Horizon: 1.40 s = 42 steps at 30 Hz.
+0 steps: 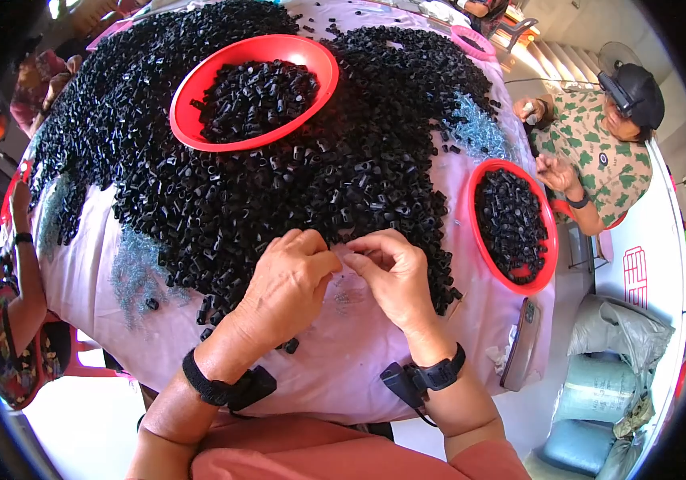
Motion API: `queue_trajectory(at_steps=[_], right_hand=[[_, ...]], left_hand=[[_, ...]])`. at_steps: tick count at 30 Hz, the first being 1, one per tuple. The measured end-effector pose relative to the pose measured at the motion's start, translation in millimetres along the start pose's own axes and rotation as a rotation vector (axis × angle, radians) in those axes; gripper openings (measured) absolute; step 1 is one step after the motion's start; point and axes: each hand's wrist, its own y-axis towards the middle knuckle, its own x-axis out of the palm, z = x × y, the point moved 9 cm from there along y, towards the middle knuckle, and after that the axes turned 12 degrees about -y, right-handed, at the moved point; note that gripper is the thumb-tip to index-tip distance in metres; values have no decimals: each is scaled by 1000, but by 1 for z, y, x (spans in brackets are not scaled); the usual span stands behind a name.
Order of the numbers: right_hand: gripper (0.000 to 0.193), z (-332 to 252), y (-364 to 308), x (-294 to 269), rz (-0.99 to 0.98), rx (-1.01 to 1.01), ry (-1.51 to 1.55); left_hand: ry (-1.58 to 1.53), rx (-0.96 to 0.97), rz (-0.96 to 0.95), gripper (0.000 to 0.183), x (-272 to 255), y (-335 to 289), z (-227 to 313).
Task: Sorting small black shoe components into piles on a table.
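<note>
My left hand (pixel 291 272) and my right hand (pixel 395 276) meet at the near edge of a large heap of small black plastic caps (pixel 279 192). Thumb and fingers are pinched together on each hand, fingertips almost touching. Whatever sits between them is too small or hidden to make out. On the pink cloth (pixel 351 364) just below my fingers lies a thin scatter of tiny clear bits (pixel 344 299). A few loose black caps lie beside my left wrist. Both wrists wear black bands with small dark devices.
A large red basin (pixel 189 124) of black caps rests on the heap. Another red basin (pixel 550 240) of caps stands right, above a phone (pixel 521 344). Clear-bluish bits lie in piles left (pixel 136 268) and right (pixel 477 128). A person (pixel 599 144) sits right; others sit left.
</note>
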Motion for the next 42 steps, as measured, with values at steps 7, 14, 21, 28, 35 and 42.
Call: queue_trajectory(at_steps=[7,14,21,28,35,42], right_hand=[[17,11,-3,6,-48,220,388],[15,19,-5,6,-60,293,405],[14,20,-3,2,-19,233,403],[15,17,-2,-1,5,239,478],[17,8,-2,-7,57,214,501],[16,15,-3,-5,44,233,514]], left_hand=[[12,57,-149,14,18,-3,6],[54,51,-158,9,19,-4,4],[55,51,-148,7,18,-5,3],[-90,95,-155,9,21,-4,11],[17,15,-174,17,39,-7,11],[67,-3,-150,14,47,-7,10]])
